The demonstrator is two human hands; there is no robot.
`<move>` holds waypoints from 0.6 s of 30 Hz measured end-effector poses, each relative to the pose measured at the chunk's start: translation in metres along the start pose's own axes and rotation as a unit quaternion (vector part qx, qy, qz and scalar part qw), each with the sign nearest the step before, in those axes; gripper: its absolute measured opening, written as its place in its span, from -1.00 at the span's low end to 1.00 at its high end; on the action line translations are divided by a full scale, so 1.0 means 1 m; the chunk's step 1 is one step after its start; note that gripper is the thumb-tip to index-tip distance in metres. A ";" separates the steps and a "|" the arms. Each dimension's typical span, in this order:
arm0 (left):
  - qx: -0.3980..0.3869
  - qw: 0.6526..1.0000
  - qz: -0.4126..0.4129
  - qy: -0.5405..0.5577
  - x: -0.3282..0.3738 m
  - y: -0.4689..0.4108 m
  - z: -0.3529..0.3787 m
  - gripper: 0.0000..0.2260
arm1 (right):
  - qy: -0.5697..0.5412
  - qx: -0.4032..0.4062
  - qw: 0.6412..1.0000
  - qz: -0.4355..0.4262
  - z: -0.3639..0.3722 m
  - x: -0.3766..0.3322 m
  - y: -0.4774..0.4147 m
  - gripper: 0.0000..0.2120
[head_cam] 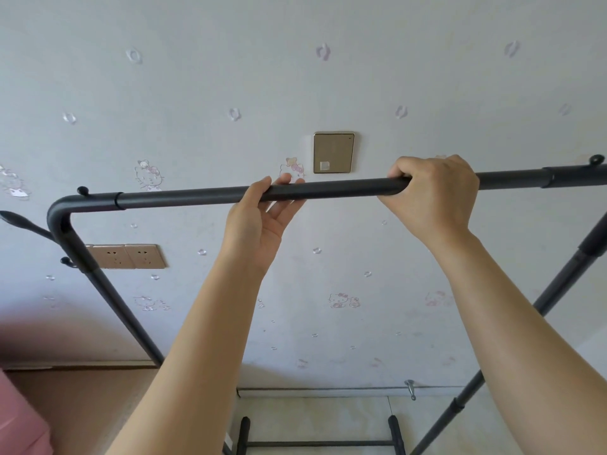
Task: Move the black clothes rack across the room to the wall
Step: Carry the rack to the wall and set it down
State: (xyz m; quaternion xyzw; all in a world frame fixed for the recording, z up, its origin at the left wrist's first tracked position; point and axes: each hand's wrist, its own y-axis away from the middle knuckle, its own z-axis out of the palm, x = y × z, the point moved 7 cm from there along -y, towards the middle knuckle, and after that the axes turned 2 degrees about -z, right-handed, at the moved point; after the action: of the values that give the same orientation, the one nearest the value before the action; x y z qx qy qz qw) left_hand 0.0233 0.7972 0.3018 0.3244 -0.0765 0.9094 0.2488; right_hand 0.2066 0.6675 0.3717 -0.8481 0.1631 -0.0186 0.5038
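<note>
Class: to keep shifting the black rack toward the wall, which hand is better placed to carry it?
Probably the right hand: it wraps the top bar fully. The left hand lies loose, fingers open.

The clothes rack (184, 200) stands just in front of the wall (427, 77), its top bar running left to right. Both hands are on that bar: the left hand (259, 221) near the middle, the right hand (433, 195) just to its right. Behind the bar, on the wall, a switch plate (333, 152) sits between the hands, and a double socket (128, 256) lies lower left, beside the rack's left post. The rack's bottom rails (318, 443) rest on the floor (312, 412) below.
</note>
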 end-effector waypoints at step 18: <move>0.009 1.000 0.008 -0.003 -0.016 -0.057 0.011 -0.87 | -0.012 -0.011 1.000 0.008 0.053 0.034 -0.023 -0.84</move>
State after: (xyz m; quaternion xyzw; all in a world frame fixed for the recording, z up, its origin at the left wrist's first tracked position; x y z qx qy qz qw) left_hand 0.0682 0.8364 0.2986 0.3288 -0.0712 0.9111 0.2381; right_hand 0.2553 0.7120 0.3607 -0.8526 0.1637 -0.0028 0.4962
